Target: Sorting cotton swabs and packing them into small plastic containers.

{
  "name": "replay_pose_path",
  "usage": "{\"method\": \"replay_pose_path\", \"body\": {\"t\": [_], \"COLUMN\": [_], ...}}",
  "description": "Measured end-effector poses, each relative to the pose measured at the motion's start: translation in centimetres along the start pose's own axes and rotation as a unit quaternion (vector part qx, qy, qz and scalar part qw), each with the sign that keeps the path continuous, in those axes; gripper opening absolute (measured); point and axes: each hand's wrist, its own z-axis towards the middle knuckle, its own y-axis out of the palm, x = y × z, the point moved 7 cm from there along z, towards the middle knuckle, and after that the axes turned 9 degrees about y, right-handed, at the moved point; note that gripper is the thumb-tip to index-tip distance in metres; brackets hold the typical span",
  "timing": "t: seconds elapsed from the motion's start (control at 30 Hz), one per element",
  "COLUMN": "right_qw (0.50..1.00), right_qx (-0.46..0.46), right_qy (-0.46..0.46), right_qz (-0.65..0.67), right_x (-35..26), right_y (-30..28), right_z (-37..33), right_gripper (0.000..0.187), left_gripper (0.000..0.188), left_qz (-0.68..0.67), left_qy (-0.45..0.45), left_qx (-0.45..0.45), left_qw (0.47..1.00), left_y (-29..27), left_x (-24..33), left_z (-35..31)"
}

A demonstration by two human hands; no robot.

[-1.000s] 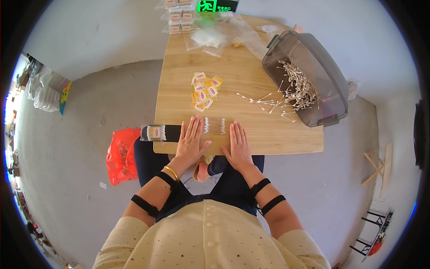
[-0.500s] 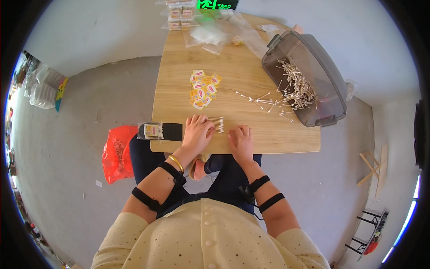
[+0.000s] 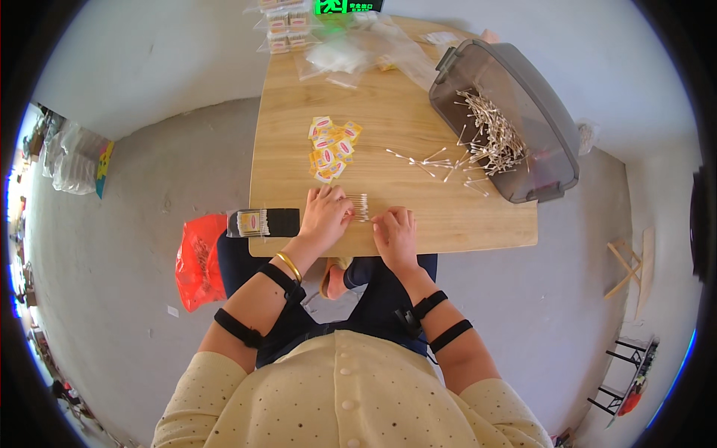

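A neat row of cotton swabs (image 3: pixel 361 207) lies side by side on the wooden table near its front edge. My left hand (image 3: pixel 326 216) is closed over the left part of this row, hiding the swabs' other ends. Just right of the white tips, my right hand (image 3: pixel 396 233) rests on the table with its fingers curled in; whether anything is between them is hidden. Left of my left hand lies a black strip with a clear pack of cotton swabs (image 3: pixel 252 222) on it, a yellow-and-white label inside. Beyond my hands is a loose pile of yellow-and-white paper labels (image 3: pixel 332 148).
At the right, a grey see-through bin (image 3: pixel 515 82) lies tipped, cotton swabs spilling from it onto the table (image 3: pixel 299 97). Clear plastic bags (image 3: pixel 340 56) and stacked filled packs (image 3: pixel 287 33) are at the far end. A red plastic bag (image 3: pixel 200 261) stands left below the table.
My right hand has come slightly closer to the swab tips. My left hand stays over the row. The whole view has shifted a little.
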Motion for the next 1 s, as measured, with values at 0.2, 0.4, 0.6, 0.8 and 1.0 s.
{"method": "replay_pose_path", "body": {"t": [0.2, 0.4, 0.6, 0.8, 1.0], "right_qw": [1.0, 0.999, 0.992, 0.966, 0.958], "right_qx": [0.01, 0.011, -0.005, -0.034, -0.095], "right_qy": [-0.013, -0.02, 0.013, 0.019, -0.042], "right_qz": [0.019, 0.032, 0.124, 0.254, 0.269], "right_x": [-0.1, -0.1, 0.1, -5.5, -11.1], "right_y": [-0.4, -0.7, -1.7, -5.6, -7.8], "right_z": [-0.3, -0.4, 1.0, 4.2, 4.5], "right_gripper": [0.016, 0.017, 0.011, 0.017, 0.02], "left_gripper": [0.003, 0.004, 0.008, 0.011, 0.012], "left_qz": [-0.005, -0.056, -0.193, -0.346, -0.364], "left_qy": [-0.006, -0.017, -0.129, -0.161, -0.13], "left_qx": [-0.057, -0.006, 0.061, 0.071, 0.099], "left_qw": [0.998, 0.998, 0.971, 0.922, 0.917], "left_y": [0.6, -0.7, -3.8, -7.0, -11.2], "left_x": [-0.4, -0.6, -2.1, -0.9, 2.0], "left_z": [0.9, 0.8, 0.1, -1.3, -2.6]}}
